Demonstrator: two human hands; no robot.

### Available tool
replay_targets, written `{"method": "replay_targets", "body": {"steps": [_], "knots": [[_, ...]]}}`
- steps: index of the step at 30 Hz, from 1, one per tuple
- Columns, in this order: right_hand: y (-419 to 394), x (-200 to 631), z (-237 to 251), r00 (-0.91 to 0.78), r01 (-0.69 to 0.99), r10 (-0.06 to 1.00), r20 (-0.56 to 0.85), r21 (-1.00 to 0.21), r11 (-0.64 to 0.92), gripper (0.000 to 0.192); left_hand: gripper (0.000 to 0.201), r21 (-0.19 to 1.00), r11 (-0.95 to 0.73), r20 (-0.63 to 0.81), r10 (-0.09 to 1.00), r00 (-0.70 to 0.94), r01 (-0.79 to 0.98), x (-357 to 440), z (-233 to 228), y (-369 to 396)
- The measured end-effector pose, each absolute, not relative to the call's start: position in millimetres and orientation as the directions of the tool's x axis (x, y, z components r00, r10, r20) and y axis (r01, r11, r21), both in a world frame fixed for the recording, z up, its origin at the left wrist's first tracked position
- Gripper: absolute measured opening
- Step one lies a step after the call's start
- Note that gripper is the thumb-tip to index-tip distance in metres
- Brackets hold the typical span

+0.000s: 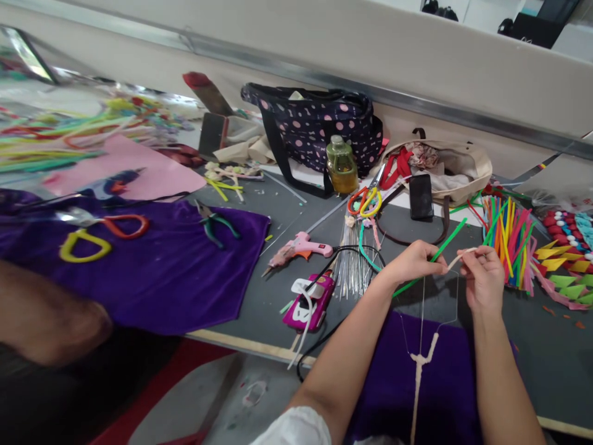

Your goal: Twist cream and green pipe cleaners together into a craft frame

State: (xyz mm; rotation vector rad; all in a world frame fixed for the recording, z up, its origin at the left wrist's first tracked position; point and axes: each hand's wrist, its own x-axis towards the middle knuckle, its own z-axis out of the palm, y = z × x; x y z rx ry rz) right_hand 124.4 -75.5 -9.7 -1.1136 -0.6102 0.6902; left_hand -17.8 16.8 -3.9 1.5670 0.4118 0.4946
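Note:
My left hand (414,262) pinches a green pipe cleaner (445,244) together with the top of a thin wire frame (422,315). My right hand (482,279) holds the end of a cream pipe cleaner (459,256) against the same wire. The frame hangs down over a purple cloth (393,377), and its lower stem (419,377) is wrapped in cream fuzz.
A bundle of coloured pipe cleaners (509,238) lies right of my hands. A pink glue gun (301,247), a magenta tool (311,300), a bunch of thin wires (353,269), a phone (420,196), a bottle (341,164) and a spotted bag (315,123) sit beyond. Another person's arm (41,315) rests at left.

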Motion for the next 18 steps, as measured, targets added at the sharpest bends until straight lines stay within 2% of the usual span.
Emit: {"method": "replay_targets", "body": {"steps": [5,7,9,12,15,18], "knots": [[-81,112,-1,0.65,0.053,0.665,0.368,-0.895,0.443,0.03,0.012,0.999,0.024,0.017,0.546,0.838,-0.036,-15,-5,17],[-86,108,4,0.579,0.134,0.672,0.462,-0.867,0.481,0.031,0.015,0.993,0.092,0.007,0.546,0.838,-0.068,-16,-5,18],[-92,107,7,0.452,0.192,0.723,0.522,-0.849,0.493,0.03,0.017,0.985,0.146,-0.006,0.548,0.837,-0.089,-18,-4,20],[-101,108,11,0.222,0.297,0.797,0.563,-0.817,0.494,0.025,0.017,0.977,0.186,-0.016,0.556,0.831,-0.106,-21,-4,22],[-106,111,13,0.02,0.454,0.798,0.602,-0.717,0.529,0.02,0.017,0.967,0.222,-0.021,0.548,0.836,-0.121,-23,-5,24],[-106,114,16,-0.126,0.567,0.842,0.524,-0.659,0.495,0.02,0.016,0.965,0.228,-0.02,0.551,0.834,-0.128,-23,-7,26]]}}
